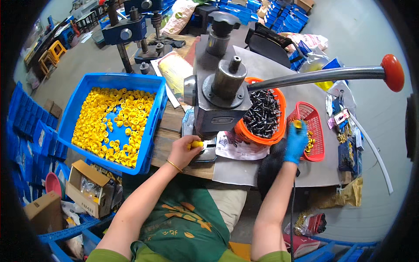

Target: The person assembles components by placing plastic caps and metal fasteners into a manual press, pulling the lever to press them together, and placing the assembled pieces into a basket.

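My left hand, bare, is closed in a pinch on a small yellow plastic cap just above the base plate of a hand press. My right hand, in a blue glove, is closed on a small yellow piece with a darker middle, at the left side of a red plastic basket. Brassy and yellow small parts lie in that basket, partly hidden by the glove. Left of the press, a blue tray holds many loose yellow caps.
An orange bucket of black pin-like parts stands behind the press. The press lever with its red knob reaches out to the right, above the baskets. A second press stands at the back left. An open cardboard box sits below the tray.
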`<action>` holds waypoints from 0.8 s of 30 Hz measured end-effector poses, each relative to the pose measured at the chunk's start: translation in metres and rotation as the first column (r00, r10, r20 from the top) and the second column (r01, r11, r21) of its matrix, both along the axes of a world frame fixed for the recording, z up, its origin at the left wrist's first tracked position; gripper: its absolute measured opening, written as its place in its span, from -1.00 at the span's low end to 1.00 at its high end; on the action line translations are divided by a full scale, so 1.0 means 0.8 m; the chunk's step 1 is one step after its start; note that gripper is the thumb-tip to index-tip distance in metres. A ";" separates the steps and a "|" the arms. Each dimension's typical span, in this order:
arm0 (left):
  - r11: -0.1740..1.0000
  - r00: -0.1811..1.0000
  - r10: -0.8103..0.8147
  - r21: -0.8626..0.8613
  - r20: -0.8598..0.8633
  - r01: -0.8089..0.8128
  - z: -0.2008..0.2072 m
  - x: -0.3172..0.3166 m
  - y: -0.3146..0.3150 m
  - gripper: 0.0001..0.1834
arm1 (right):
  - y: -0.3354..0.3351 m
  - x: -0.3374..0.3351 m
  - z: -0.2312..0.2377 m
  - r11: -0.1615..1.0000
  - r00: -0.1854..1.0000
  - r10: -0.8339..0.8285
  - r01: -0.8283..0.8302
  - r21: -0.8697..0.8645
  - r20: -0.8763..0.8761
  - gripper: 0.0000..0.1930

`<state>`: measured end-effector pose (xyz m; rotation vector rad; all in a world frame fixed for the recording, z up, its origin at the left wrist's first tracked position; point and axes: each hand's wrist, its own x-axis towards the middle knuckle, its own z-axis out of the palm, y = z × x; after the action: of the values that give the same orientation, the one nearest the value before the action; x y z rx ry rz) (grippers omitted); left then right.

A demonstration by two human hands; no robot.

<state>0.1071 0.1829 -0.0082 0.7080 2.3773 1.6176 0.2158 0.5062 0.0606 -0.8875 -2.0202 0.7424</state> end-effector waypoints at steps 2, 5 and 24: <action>0.996 0.984 -0.078 -0.053 -0.159 0.071 -0.008 0.001 0.021 -0.75 | 0.094 0.051 -0.026 0.894 0.953 -0.303 0.285 0.346 -0.001 -0.69; 0.993 0.970 -0.089 -0.099 -0.226 0.068 -0.008 -0.003 0.019 -0.75 | 0.091 0.043 -0.026 0.887 0.909 -0.397 0.344 0.308 0.128 -0.68; 0.968 0.971 0.121 0.194 0.205 -0.162 -0.023 0.003 -0.002 -0.75 | -0.158 -0.040 -0.034 0.718 0.732 0.660 -0.681 -0.146 -0.170 -0.89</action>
<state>0.1098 0.1813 -0.0265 0.3987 2.1868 1.9213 0.1841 0.3800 0.0338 -0.1599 -2.1966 1.3829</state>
